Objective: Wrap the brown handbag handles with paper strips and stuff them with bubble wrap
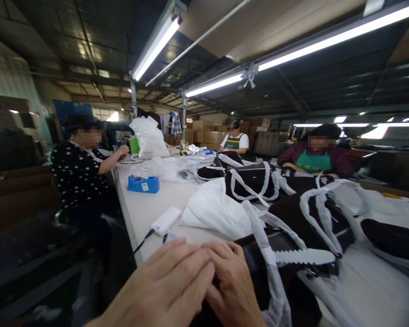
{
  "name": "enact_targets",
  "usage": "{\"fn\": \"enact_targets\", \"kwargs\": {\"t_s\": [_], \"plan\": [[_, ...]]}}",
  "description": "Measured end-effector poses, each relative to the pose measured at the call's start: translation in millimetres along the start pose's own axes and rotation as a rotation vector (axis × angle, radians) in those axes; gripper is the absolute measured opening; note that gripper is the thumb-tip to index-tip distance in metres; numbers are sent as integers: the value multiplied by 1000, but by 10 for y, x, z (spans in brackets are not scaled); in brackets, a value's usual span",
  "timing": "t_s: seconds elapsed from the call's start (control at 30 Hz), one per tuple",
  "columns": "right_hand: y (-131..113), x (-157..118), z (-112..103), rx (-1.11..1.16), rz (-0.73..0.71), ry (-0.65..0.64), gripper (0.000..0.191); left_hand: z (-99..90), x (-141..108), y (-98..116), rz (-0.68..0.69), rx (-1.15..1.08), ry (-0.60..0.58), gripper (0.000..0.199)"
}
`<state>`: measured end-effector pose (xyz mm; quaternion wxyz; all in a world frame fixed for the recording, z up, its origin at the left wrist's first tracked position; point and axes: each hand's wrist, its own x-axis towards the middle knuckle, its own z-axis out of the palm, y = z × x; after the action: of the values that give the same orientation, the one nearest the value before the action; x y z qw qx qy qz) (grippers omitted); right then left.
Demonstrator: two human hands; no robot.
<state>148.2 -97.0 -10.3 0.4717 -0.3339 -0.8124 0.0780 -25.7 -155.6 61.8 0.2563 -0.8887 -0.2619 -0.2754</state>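
Note:
My left hand (167,284) lies at the bottom of the view, its fingers extended and resting across my right hand (231,284). My right hand touches a dark fabric bag (255,259) wrapped with white strips. Beside them runs a white serrated strip (305,257). A white power bank (166,221) with a black cable sits on the table just beyond my left hand. A folded white cloth (214,211) lies further ahead. Several more dark bags (250,181) with white straps are heaped along the table.
A blue tape dispenser (143,184) stands on the long white table (139,213). Co-workers sit along it: one in a dotted top (80,177) at left, two in green aprons (235,141) (314,161) ahead and right. A white bagged bundle (150,138) and cardboard boxes (207,131) stand beyond.

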Motion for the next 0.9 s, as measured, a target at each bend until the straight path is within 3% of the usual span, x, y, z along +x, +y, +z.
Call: {"fn": "enact_targets", "kwargs": {"t_s": [0.17, 0.23, 0.3, 0.5, 0.63, 0.77, 0.9], "plan": [[-49, -3, -9, -1, 30, 6, 9, 107, 405, -279, -51, 60, -745, 15], [-54, 2, -18, -11, 32, -8, 11, 100, 530, -372, -58, 16, -930, 14], [-58, 12, -30, -26, 39, -31, 13, 75, 638, -460, -73, -107, -1033, 15], [-37, 4, -15, -91, 2, -1, 14, 262, 686, -768, -343, -729, -1218, 22], [-61, -56, -47, -367, -168, 157, 10, 388, 484, -843, -544, -870, -1205, 12], [-180, -105, -62, -616, -423, 136, 14, 382, 380, -815, -692, -989, -1196, 9], [-220, -125, 50, -688, -414, 105, 22, 399, 424, -832, -712, -1071, -1215, 5]]}}
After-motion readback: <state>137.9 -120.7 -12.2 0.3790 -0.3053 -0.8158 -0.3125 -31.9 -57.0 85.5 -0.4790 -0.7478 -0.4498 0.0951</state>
